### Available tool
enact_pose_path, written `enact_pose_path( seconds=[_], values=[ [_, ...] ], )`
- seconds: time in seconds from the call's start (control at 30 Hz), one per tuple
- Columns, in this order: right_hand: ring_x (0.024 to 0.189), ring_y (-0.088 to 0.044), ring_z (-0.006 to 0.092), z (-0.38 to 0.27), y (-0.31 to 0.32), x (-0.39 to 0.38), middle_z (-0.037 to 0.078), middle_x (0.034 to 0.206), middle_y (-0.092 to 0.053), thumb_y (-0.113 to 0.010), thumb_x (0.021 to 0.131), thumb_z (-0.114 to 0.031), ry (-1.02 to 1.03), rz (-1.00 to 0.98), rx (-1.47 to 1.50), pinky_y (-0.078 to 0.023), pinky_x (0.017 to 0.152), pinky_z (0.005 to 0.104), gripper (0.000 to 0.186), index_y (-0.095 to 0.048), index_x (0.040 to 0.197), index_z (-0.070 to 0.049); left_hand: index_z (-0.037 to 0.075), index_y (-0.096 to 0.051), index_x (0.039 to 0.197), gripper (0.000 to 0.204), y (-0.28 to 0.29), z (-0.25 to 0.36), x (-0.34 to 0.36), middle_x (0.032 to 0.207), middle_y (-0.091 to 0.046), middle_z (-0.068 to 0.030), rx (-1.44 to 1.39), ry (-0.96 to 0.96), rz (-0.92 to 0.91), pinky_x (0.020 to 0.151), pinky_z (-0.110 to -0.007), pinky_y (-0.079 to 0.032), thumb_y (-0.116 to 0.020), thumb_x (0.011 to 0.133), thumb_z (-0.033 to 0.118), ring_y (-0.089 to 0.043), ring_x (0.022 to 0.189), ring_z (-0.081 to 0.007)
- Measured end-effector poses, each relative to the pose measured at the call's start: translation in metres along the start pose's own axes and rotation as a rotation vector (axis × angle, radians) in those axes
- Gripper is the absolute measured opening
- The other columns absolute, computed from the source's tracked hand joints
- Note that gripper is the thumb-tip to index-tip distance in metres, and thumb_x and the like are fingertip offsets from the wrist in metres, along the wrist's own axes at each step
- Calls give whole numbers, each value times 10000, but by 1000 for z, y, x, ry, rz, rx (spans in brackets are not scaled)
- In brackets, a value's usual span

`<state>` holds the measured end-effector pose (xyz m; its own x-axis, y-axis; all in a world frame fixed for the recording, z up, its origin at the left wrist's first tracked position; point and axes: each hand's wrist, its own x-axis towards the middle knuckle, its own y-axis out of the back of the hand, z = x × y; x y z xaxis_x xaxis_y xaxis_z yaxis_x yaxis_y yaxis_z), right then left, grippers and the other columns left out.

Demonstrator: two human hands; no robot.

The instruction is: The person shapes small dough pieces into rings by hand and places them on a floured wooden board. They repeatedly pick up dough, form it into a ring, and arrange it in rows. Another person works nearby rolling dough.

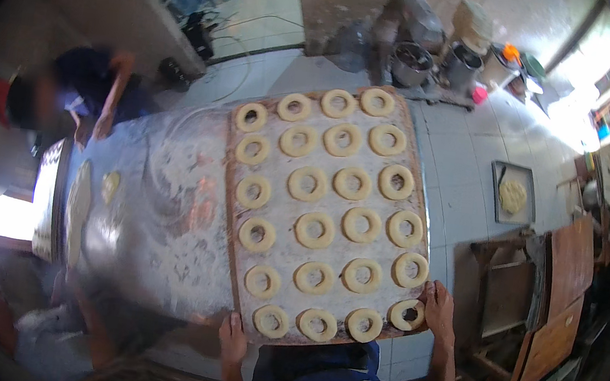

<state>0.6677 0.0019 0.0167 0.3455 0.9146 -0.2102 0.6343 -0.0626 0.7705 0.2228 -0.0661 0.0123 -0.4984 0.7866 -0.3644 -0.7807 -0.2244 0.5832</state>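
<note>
A large wooden board (285, 255), dusted with flour, lies at the right part of a metal table. Several rows of raw dough rings (315, 230) cover it. My left hand (233, 339) is closed on the board's near left corner, fingers up at the edge. At the near right corner my right hand (440, 309) grips the board's side, close to a dough ring (407, 314). The undersides of the board and of both hands are hidden.
Flour smears the metal table (181, 267); a long dough strip (79, 201) and a small dough lump (110, 186) lie on its left. Two other people work there. On the tiled floor are a tray (497, 206) with dough, buckets (412, 65) and a wooden rack (506, 291).
</note>
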Motion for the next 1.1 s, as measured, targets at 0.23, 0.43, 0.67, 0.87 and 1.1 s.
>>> enact_pose_path(
  seconds=[0.23, 0.43, 0.67, 0.87, 1.1],
  values=[
    [1008, -605, 405, 10, 21, 5, 248, 1137, -624, -418, 1017, -312, 48, -143, 220, -471, 901, 438, 422, -548, 1239, 23, -74, -555, 1165, 512, 17, 30, 10, 1099, -604, -224, -96, 63, -98, 900, -429, -425, -391, 1036, 393, -567, 1035, -297],
    [1188, -567, 292, 18, 15, 41, 178, 1336, -549, -370, 1038, -441, -327, -540, 1166, -479, 979, 391, 512, -488, 1359, -60, -46, -412, 1424, 686, 28, 21, 28, 1478, -428, -174, -584, 202, -423, 1117, -405, -317, -362, 1019, 505, -410, 1339, -270],
    [1183, -587, 257, -15, 5, 68, 141, 1334, -573, -376, 1054, -346, -64, -705, 1153, -518, 962, 403, 474, -442, 1397, -26, -78, -551, 1203, 473, -20, -8, 65, 1187, -593, -178, -416, 133, -87, 918, -409, -442, -500, 968, 329, -553, 1101, -255],
    [1136, -614, 207, 22, -2, 101, 106, 1309, -598, -451, 1033, -266, 217, -528, 872, -489, 993, 339, 443, -476, 1386, 2, -110, -600, 843, 318, -46, -29, 18, 797, -615, -127, -714, 24, 66, 673, -394, -449, -486, 909, 180, -568, 765, -210],
    [1130, -598, 207, -11, 28, 108, 108, 1273, -595, -482, 995, -222, 416, -638, 812, -490, 953, 325, 436, -501, 1361, 16, 24, -746, 946, 307, -34, -19, -96, 843, -729, -165, -692, 190, 354, 711, -405, -524, -610, 866, 287, -706, 807, -280]
  ],
)
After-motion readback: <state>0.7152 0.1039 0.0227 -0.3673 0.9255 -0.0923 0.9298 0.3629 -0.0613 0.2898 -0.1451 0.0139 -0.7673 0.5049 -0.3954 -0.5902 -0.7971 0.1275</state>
